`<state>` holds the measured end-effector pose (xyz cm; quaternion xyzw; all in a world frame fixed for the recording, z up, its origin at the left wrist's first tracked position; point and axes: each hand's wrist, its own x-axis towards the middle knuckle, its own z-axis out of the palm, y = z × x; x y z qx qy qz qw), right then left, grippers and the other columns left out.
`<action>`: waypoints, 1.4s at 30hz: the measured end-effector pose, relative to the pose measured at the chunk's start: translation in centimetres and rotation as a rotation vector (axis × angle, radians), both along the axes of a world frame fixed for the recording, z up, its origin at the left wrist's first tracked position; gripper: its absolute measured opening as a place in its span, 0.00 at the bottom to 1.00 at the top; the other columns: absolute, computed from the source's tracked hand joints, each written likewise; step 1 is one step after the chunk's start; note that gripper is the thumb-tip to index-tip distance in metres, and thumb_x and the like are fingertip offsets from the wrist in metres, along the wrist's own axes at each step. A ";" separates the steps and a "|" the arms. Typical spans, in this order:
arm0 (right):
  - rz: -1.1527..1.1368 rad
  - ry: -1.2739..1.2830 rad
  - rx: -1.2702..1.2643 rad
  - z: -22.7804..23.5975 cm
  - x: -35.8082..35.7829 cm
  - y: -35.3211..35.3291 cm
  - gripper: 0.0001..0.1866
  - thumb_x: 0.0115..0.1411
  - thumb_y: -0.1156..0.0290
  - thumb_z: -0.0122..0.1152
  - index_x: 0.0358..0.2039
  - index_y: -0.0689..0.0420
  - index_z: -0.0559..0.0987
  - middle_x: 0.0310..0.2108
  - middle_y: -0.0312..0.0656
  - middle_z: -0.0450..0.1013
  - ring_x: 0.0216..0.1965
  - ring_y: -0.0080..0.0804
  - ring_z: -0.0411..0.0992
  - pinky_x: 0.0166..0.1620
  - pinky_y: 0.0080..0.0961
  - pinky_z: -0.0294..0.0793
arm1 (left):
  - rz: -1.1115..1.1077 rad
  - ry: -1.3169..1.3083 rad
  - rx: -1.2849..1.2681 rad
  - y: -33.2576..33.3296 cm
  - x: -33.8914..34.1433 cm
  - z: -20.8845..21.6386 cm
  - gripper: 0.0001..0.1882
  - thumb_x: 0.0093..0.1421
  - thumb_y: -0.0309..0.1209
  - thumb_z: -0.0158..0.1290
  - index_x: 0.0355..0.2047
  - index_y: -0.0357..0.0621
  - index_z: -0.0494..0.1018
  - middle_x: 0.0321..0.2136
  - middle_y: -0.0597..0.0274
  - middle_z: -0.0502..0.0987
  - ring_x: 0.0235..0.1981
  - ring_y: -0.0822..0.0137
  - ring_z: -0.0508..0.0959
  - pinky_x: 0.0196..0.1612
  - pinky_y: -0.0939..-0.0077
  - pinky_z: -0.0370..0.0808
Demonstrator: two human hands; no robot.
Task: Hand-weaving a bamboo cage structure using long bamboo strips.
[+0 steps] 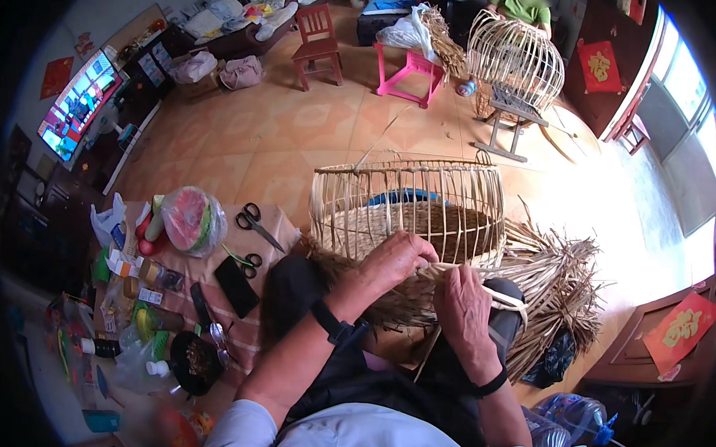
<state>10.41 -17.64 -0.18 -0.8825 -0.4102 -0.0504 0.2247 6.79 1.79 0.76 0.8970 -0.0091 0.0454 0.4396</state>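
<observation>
Over my lap, my left hand (398,260) is closed with thumb and fingers pinched on a pale straw strand (507,298). Just to its right, my right hand (462,306) grips the same strand, whose loose end curves out over my right knee. Directly beyond both hands stands a woven basket (409,217) with an open cage of thin upright strips and a denser woven base. My left fingers are close to its near lower rim; whether they touch it I cannot tell. Something blue shows through the bars.
A bundle of dry straw (557,289) lies right of the basket. On the cloth-covered table (275,221) at left are scissors (257,224), a phone (236,286) and a wrapped watermelon (192,220). Farther off, another person (523,7) sits behind a caged basket (515,59); a pink stool (411,72) stands nearby.
</observation>
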 end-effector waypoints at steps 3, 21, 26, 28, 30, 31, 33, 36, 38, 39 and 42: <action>-0.091 0.275 -0.190 1.5 -1.0 0.5 0.06 0.58 0.75 0.58 0.35 0.58 0.71 0.33 0.53 0.74 0.36 0.53 0.76 0.35 0.45 0.76 | 0.020 0.018 -0.006 0.2 -0.6 1.1 0.13 0.54 0.22 0.55 0.40 0.38 0.81 0.31 0.44 0.82 0.34 0.52 0.83 0.38 0.67 0.77; -0.043 1.641 0.628 6.7 -2.3 -3.4 0.05 0.69 0.68 0.53 0.40 0.55 0.74 0.16 0.26 0.56 0.12 0.15 0.51 0.16 0.17 0.47 | -0.157 -0.233 0.042 -0.8 -1.7 0.2 0.12 0.52 0.20 0.58 0.38 0.39 0.78 0.28 0.50 0.80 0.36 0.48 0.81 0.42 0.58 0.77; 0.053 1.444 0.796 5.8 -0.8 -3.7 0.16 0.72 0.57 0.51 0.45 0.58 0.75 0.15 0.28 0.55 0.11 0.15 0.50 0.14 0.18 0.48 | -0.112 -0.266 -0.059 -0.9 -2.2 -0.6 0.09 0.51 0.22 0.61 0.35 0.38 0.77 0.28 0.50 0.80 0.34 0.49 0.81 0.40 0.58 0.76; 0.268 1.528 1.145 3.7 2.8 -5.8 0.18 0.71 0.53 0.51 0.44 0.58 0.74 0.16 0.29 0.57 0.11 0.15 0.49 0.13 0.18 0.48 | 0.037 -0.111 -0.098 -1.5 -2.4 -0.6 0.08 0.50 0.23 0.62 0.33 0.37 0.78 0.26 0.49 0.79 0.33 0.50 0.81 0.37 0.60 0.74; 0.365 1.658 1.459 0.3 7.1 -8.3 0.20 0.69 0.52 0.54 0.41 0.58 0.77 0.23 0.30 0.66 0.14 0.17 0.54 0.17 0.17 0.53 | 0.025 -0.103 -0.045 -2.2 -1.8 -0.1 0.08 0.50 0.23 0.62 0.33 0.38 0.79 0.26 0.49 0.79 0.32 0.51 0.81 0.36 0.61 0.74; 0.343 1.633 1.468 1.1 6.2 -7.2 0.20 0.69 0.52 0.54 0.41 0.58 0.77 0.23 0.30 0.66 0.14 0.17 0.54 0.17 0.17 0.53 | 0.002 -0.091 0.009 -2.8 -1.0 -0.2 0.08 0.50 0.24 0.63 0.33 0.39 0.80 0.25 0.49 0.79 0.30 0.51 0.81 0.35 0.61 0.74; -0.238 1.172 0.673 3.8 3.4 -3.5 0.13 0.59 0.74 0.63 0.44 0.61 0.78 0.27 0.34 0.73 0.27 0.20 0.69 0.32 0.21 0.68 | 0.039 -0.113 -0.139 -3.2 -0.2 -1.8 0.06 0.51 0.26 0.60 0.30 0.39 0.79 0.24 0.47 0.78 0.29 0.50 0.81 0.35 0.60 0.75; 0.112 1.104 0.851 3.0 1.1 2.1 0.15 0.57 0.71 0.71 0.42 0.65 0.81 0.36 0.41 0.79 0.39 0.25 0.75 0.43 0.22 0.74 | 0.067 -0.187 -0.024 -1.7 -1.3 -1.6 0.12 0.54 0.22 0.53 0.39 0.39 0.79 0.32 0.44 0.80 0.33 0.51 0.83 0.37 0.63 0.77; 0.204 0.992 0.624 3.0 3.1 3.1 0.09 0.60 0.70 0.68 0.35 0.63 0.83 0.30 0.34 0.79 0.34 0.20 0.74 0.38 0.23 0.74 | 0.099 -0.102 -0.125 -0.9 -2.6 -0.1 0.12 0.57 0.23 0.56 0.43 0.39 0.77 0.30 0.45 0.80 0.32 0.52 0.83 0.36 0.62 0.77; 0.158 0.886 0.497 4.3 3.9 3.3 0.09 0.61 0.70 0.67 0.34 0.63 0.83 0.27 0.32 0.77 0.31 0.19 0.73 0.35 0.21 0.72 | 0.136 -0.064 -0.134 -0.5 -2.7 0.3 0.15 0.57 0.23 0.58 0.46 0.40 0.76 0.29 0.45 0.80 0.30 0.51 0.83 0.35 0.61 0.78; -0.008 1.186 0.827 3.4 7.3 2.0 0.10 0.66 0.65 0.62 0.35 0.59 0.80 0.18 0.27 0.65 0.19 0.12 0.59 0.24 0.17 0.56 | 0.137 -0.131 -0.016 -1.9 -2.3 -0.2 0.29 0.55 0.28 0.63 0.57 0.45 0.69 0.25 0.46 0.80 0.27 0.52 0.82 0.34 0.60 0.78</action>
